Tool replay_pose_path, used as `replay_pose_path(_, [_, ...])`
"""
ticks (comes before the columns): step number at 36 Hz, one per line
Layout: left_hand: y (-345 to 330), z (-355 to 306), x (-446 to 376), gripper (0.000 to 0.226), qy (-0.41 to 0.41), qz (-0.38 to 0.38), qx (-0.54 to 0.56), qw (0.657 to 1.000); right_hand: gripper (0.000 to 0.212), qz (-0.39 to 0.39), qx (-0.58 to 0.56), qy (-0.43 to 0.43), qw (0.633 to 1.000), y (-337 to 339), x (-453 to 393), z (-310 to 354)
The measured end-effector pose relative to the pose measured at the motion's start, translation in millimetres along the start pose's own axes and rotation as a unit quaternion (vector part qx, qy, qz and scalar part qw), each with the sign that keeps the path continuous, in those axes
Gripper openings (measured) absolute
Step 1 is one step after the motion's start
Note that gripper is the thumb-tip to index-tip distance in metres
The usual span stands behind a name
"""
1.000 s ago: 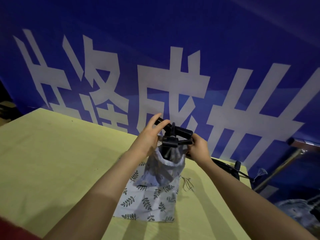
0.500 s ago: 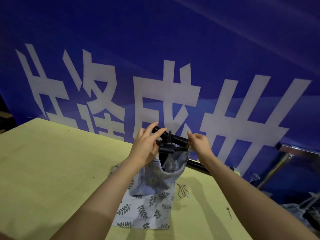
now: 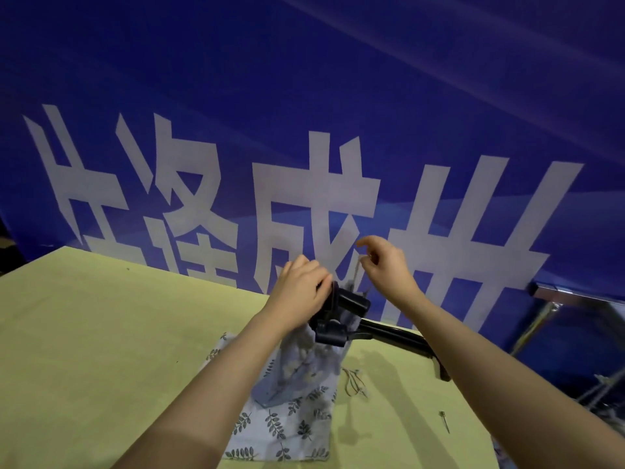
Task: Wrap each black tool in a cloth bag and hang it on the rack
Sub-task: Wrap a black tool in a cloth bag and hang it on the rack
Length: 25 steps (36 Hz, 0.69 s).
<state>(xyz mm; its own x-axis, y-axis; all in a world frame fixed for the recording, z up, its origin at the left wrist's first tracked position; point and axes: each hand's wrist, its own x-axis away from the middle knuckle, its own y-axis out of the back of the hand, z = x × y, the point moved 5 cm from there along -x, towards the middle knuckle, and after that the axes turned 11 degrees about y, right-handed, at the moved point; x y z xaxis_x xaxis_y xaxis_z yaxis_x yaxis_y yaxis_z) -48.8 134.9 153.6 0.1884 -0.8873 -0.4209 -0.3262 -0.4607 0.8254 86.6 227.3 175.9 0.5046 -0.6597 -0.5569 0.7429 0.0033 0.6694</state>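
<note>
Hands work at the mouth of a cloth bag (image 3: 297,363) standing on the yellow bench (image 3: 101,333), toward its far right part. Left hand (image 3: 299,289) has its fingers curled round the top of a black tool (image 3: 341,313) that pokes out of the bag's opening; knuckles face the camera, fingertips hidden behind the tool. Right hand (image 3: 389,262) is raised just beside and above, thumb and forefinger pinching a thin drawstring (image 3: 355,277) that runs down to the bag's gathered rim; the other fingers are loosely curled.

Bag is pale, with a faint print, upright and bunched round the tool's lower part. It stands on a second cloth bag (image 3: 280,431), flat, white with dark leaf sprigs, lying near the bench's front edge. Loose cord (image 3: 353,382) of the flat bag trails on the bench just right of it.

Another black tool (image 3: 395,335) lies on the bench behind the right forearm, long arm pointing right, partly hidden by that forearm. Small pin or screw (image 3: 444,421) lies apart on the bench, right of the bags.

Blue banner (image 3: 304,113) with large white characters fills the background. Metal rack (image 3: 575,299) shows at the right edge, beyond the bench; cloth bundles below it are too dim to read.
</note>
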Motion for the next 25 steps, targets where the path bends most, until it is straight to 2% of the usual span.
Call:
replay_pose_path(1, [0,-2,-1,0.028,-0.002,0.003,0.000,1.000,0.015,-0.026,-0.016,0.000,1.000,1,-1,0])
replay_pose_path(3, [1,-7,-1,0.027,-0.005,0.012,0.000,1.000,0.007,-0.086,-0.127,-0.067,0.986,2,0,-3])
replay_pose_path(5, [1,-10,-1,0.025,-0.002,0.016,0.013,1.000,0.023,-0.099,-0.256,-0.159,0.948,-2,0,-5])
replay_pose_path(6, [3,-11,-3,0.025,0.006,0.016,0.029,0.999,0.031,-0.090,-0.288,-0.190,0.934,-4,0,-5])
replay_pose_path(7, [4,-11,-4,0.028,0.021,0.019,0.047,0.998,0.037,-0.081,-0.277,-0.193,0.938,-4,-1,-3])
replay_pose_path(10, [7,-15,-10,0.039,0.068,0.048,0.066,0.994,0.044,-0.084,-0.193,-0.121,0.970,2,-5,4])
replay_pose_path(15, [6,-28,-13,0.033,0.062,0.039,0.030,0.997,0.046,-0.100,-0.069,-0.007,0.993,15,-17,25])
replay_pose_path(20, [1,-35,-12,0.036,0.063,0.003,-0.016,0.998,0.043,-0.161,0.048,0.112,0.979,40,-30,50])
replay_pose_path(25, [-1,-35,-17,0.027,0.087,-0.014,-0.037,0.995,0.041,-0.208,0.035,0.131,0.969,54,-40,58])
